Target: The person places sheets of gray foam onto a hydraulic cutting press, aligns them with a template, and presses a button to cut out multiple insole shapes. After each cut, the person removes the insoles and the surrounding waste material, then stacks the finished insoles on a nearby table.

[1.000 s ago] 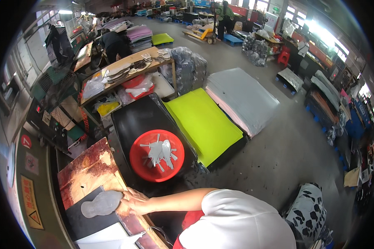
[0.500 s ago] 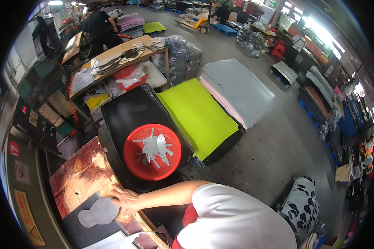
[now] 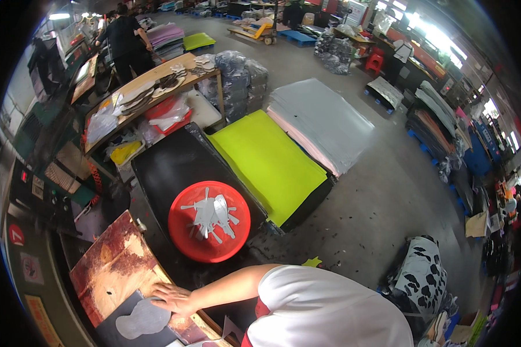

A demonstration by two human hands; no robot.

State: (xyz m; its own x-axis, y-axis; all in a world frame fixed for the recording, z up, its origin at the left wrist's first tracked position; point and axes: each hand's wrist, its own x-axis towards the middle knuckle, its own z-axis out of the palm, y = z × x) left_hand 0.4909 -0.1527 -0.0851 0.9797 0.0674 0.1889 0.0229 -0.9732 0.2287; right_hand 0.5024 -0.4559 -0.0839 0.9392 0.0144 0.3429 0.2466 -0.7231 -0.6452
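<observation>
My right hand [image 3: 175, 299]: fingers spread, not closed round anything, fingertips at the upper rim of the grey sole-shaped piece [image 3: 140, 320]; pressing or just resting, can't tell. Piece sits at 8 o'clock from it, on the black sheet [image 3: 106, 331]. Left hand out of view. To do this well, I'd use flat, light fingertips and avoid skewing the piece. Counts: one grey sole-shaped piece (layers unclear), one black sheet, one worn wooden board [image 3: 114, 263] at 10 o'clock; toward 1 o'clock, one red basin [image 3: 179, 238], overlapping silvery offcuts [image 3: 221, 211] uncountable, one lime-green sheet stack [image 3: 269, 165].
</observation>
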